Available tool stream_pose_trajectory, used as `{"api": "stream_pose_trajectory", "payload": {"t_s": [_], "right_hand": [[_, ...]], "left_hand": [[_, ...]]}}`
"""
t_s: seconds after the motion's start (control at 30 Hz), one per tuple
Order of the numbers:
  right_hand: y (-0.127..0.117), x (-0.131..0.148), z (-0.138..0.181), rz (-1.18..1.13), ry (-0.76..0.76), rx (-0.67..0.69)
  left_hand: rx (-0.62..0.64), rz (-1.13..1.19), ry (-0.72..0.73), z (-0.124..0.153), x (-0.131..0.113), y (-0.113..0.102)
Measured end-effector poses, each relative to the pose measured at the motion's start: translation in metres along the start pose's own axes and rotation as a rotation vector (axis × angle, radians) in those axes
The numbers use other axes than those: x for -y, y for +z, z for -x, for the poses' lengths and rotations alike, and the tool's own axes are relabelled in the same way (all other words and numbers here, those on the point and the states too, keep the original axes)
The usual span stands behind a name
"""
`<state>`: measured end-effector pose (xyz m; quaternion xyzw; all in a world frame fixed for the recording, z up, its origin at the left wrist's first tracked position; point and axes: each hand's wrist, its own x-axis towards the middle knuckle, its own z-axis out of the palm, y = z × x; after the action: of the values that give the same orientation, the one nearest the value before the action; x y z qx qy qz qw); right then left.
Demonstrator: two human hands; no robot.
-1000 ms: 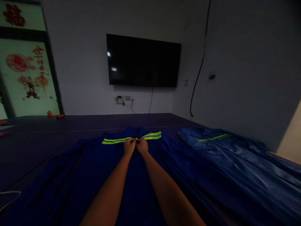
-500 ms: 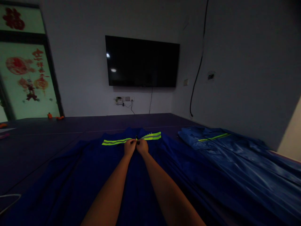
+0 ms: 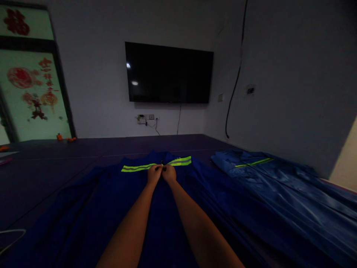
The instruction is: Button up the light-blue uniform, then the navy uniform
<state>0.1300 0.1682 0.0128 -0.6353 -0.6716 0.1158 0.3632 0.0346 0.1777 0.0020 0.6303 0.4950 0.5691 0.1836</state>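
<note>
A dark blue work jacket (image 3: 117,201) lies spread out on the floor in front of me, with a yellow-green and grey reflective strip (image 3: 181,161) across its chest. My left hand (image 3: 154,174) and my right hand (image 3: 169,173) meet at the jacket's front middle, where the strip is parted. Both hands are closed, fingers pinching the jacket's front edges. What exactly lies between the fingertips is too small and dark to make out.
Another blue garment with a yellow-green strip (image 3: 256,162) lies to the right by the wall. A television (image 3: 170,74) hangs on the far wall above several sockets. Small orange objects (image 3: 71,139) sit near the door at left. A white cable (image 3: 13,232) lies at lower left.
</note>
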Motion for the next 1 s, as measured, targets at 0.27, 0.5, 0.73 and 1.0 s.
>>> {"api": "stream_pose_trajectory", "payload": {"t_s": [0.27,0.5,0.73,1.0], "right_hand": [[0.0005,-0.0001,0.0,0.001,-0.003,-0.012],[0.0004,0.0001,0.0015,0.016,0.002,-0.038],[-0.0005,0.0001,0.0013,0.006,0.0,-0.025],[0.0005,-0.0018,-0.0013,0.027,0.014,-0.031]], "left_hand": [[0.005,0.003,0.0,-0.0006,0.0007,0.0008],[0.006,0.014,0.005,0.0001,0.0007,0.0001],[-0.001,0.015,0.004,0.0004,0.0001,0.0],[0.011,0.015,0.008,0.0013,-0.0009,-0.0001]]}}
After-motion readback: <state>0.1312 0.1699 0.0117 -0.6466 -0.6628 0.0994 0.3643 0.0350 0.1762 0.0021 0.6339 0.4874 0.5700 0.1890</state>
